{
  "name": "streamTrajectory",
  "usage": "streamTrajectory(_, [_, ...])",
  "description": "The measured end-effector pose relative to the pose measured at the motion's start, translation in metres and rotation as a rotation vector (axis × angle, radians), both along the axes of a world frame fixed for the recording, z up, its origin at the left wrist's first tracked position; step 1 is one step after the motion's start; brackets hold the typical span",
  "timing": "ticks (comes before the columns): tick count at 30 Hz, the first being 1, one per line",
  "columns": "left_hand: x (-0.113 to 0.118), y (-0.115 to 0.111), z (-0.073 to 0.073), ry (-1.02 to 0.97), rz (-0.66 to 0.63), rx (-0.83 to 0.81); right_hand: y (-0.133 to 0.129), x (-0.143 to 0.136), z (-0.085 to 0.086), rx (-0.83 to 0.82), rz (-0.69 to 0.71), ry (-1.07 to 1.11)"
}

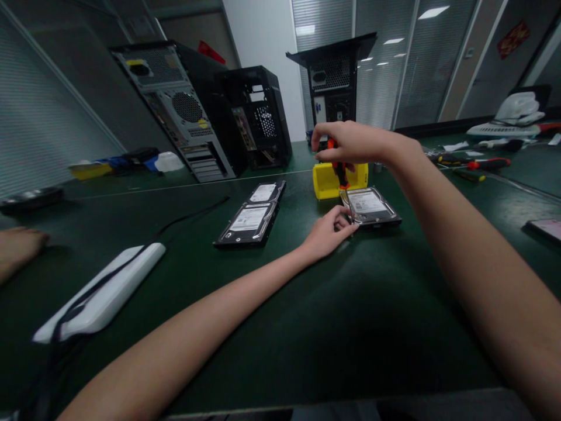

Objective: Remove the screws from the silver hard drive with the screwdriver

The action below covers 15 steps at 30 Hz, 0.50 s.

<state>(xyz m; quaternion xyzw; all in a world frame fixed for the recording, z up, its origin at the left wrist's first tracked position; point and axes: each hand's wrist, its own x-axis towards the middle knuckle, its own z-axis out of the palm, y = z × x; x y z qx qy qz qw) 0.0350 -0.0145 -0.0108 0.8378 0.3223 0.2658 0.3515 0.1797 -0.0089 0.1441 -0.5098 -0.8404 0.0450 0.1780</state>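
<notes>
My right hand [346, 143] is closed round the red and black handle of a screwdriver [341, 174], held upright with its shaft pointing down. The shaft's tip meets the near left corner of a hard drive [370, 202], which lies flat with its white label up. At that same corner my left hand [328, 233] grips the drive's edge, thumb and fingers curled around the screwdriver tip. Whether a screw sits between the fingers is too small to tell. Directly behind the drive stands a yellow plastic bin [325, 181], partly covered by my right hand and the screwdriver.
Two more hard drives [248, 221] lie end to end left of my hands. A white power strip [118, 286] with a black cable is at left, near another person's hand [20, 248]. Computer cases [205, 111] stand behind. Tools [486, 164] lie at right on the green table [350, 339].
</notes>
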Motion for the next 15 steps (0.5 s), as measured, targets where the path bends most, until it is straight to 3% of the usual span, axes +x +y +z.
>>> streamTrajectory(15, [0.000, -0.001, 0.000, 0.001, 0.013, 0.014, -0.010, 0.000, 0.000, -0.001, 0.046, 0.054])
